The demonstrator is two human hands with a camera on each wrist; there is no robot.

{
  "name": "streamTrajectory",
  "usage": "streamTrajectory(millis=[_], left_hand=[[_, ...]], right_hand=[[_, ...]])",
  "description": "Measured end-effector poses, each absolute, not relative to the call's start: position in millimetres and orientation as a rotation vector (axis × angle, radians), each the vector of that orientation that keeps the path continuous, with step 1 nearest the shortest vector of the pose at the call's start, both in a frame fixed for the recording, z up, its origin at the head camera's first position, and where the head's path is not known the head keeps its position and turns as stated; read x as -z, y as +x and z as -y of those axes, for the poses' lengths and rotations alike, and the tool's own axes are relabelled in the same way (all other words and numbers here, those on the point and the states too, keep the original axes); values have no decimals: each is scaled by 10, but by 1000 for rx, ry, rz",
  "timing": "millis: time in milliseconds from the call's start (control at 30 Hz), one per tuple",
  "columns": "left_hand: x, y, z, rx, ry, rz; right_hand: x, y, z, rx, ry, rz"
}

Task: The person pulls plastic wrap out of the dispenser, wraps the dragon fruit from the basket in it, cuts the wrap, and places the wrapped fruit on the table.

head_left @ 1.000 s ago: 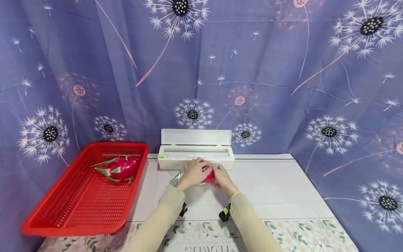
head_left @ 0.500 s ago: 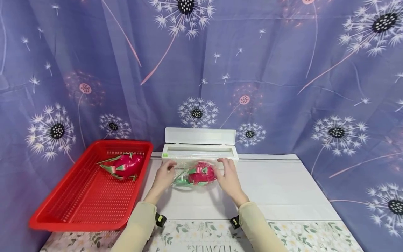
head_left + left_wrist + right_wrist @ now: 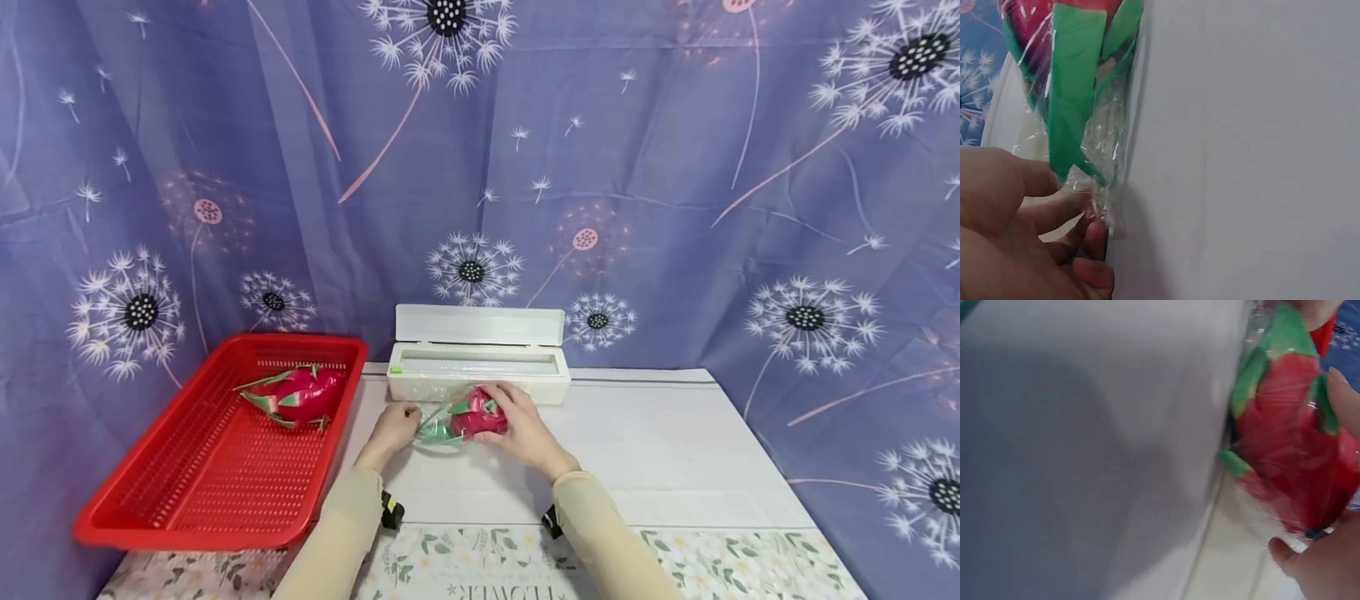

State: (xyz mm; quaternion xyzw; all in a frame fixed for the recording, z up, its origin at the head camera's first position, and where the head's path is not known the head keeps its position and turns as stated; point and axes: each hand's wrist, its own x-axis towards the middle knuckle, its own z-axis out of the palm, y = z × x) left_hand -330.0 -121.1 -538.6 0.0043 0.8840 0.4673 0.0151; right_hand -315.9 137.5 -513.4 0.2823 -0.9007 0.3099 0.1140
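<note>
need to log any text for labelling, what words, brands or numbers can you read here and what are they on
"FLOWER", upside down in the head view, printed on the floral mat at the table's near edge.
No readable text on the white wrap dispenser or the red basket.

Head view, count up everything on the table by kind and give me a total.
Dragon fruits: 2, one in the red basket, one wrapped in cling film under the hands
Red basket: 1
White cling film dispenser box: 1
Total: 4
</note>
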Motion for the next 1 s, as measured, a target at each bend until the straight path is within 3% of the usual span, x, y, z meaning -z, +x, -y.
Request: streamTrajectory(millis=[767,1000], left_hand=[[5439,-3331,1175,-1555,-106,-2826],[5437,-3243,1130,-1619,83,-2847]], right_hand=[[5175,-3150,-1315,-992,747,2719],[5138,-3160,-1323,-969,654,2756]])
